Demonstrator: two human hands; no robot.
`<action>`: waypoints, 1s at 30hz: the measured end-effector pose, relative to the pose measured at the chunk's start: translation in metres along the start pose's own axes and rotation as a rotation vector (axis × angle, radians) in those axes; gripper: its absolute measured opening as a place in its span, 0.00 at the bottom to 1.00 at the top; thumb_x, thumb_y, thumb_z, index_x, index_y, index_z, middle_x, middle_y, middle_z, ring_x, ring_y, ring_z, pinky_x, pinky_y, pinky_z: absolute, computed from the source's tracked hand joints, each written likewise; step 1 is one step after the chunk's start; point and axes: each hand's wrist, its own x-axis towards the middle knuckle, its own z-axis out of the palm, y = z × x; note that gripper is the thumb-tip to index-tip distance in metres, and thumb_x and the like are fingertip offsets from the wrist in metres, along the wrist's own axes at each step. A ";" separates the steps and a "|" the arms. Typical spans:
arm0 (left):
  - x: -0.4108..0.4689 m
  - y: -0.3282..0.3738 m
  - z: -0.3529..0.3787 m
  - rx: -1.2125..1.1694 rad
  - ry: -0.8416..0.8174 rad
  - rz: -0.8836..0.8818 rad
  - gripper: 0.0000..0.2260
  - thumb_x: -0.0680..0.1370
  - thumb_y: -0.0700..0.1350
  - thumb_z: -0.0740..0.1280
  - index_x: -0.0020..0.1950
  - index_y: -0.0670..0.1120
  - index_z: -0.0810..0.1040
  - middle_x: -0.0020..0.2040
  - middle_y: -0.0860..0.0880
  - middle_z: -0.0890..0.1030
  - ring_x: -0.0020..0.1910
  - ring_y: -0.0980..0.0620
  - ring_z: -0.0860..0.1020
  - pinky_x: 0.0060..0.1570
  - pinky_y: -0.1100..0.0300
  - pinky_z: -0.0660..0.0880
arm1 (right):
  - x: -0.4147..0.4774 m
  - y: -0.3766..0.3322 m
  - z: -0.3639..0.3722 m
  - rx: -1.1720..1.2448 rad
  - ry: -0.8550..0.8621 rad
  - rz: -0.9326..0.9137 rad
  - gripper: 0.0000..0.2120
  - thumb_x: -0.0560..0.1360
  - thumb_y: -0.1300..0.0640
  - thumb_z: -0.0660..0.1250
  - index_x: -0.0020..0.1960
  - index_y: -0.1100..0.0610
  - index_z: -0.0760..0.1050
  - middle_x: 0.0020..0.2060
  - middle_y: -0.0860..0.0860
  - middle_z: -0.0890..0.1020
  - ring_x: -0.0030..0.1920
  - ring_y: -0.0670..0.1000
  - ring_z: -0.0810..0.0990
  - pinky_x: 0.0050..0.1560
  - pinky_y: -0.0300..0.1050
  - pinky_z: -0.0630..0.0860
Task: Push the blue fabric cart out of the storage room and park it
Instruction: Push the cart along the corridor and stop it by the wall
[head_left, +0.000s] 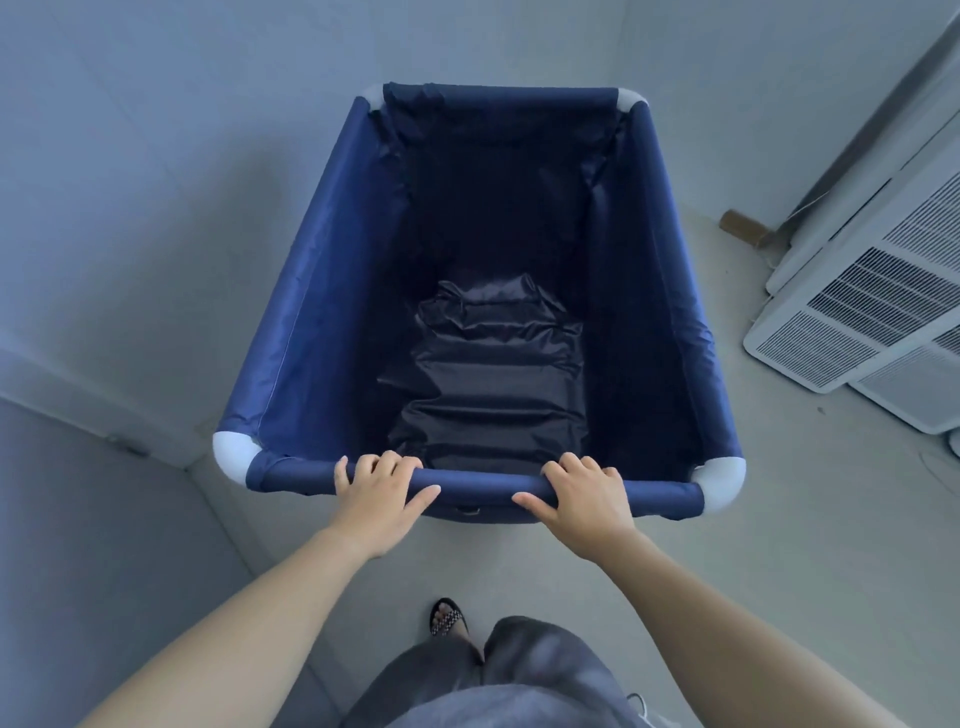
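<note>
both hands are on the near rail of the cart (322, 291), left hand (376, 499) and right hand (584, 501), each curled over the padded bar with fingers on top and thumb along the near side, so 2 closed grips on the rail. the cart sits right in front of the person, empty from what i can see, just wrinkled liner at the bottom. its far end is up close to a wall (208, 104), can't tell if it's touching.

stuff that could go sideways imo: there's no room ahead, so a straight shove likely just jams the far corners into the wall. it probably has to be pulled back or swung around. the white vented units (862, 301) sit near the right side, so a wide swing that way could clip them. left wall is close too. wheels aren't visible, so no idea if one's caught. also a sandalled foot (448, 618) is close behind the cart, pulling back fast could roll onto toes.
</note>
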 end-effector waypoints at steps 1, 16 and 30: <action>-0.001 0.005 0.000 0.001 -0.006 -0.028 0.20 0.78 0.63 0.53 0.64 0.55 0.67 0.62 0.54 0.71 0.65 0.48 0.65 0.71 0.39 0.49 | -0.002 0.002 0.000 0.011 -0.008 -0.012 0.34 0.69 0.27 0.42 0.51 0.50 0.73 0.44 0.46 0.75 0.45 0.51 0.71 0.43 0.46 0.66; -0.027 0.028 0.010 0.030 -0.069 -0.056 0.21 0.78 0.63 0.51 0.65 0.55 0.65 0.62 0.53 0.69 0.65 0.47 0.64 0.71 0.40 0.50 | -0.025 0.033 -0.001 0.068 -0.033 -0.054 0.31 0.69 0.26 0.48 0.50 0.49 0.74 0.45 0.46 0.77 0.44 0.49 0.72 0.41 0.44 0.66; -0.043 0.036 0.017 0.043 -0.064 -0.076 0.21 0.78 0.63 0.51 0.65 0.54 0.65 0.62 0.53 0.69 0.65 0.47 0.64 0.71 0.39 0.50 | -0.044 0.034 0.007 0.030 0.077 -0.075 0.30 0.70 0.27 0.44 0.47 0.48 0.73 0.40 0.44 0.75 0.39 0.48 0.70 0.43 0.43 0.66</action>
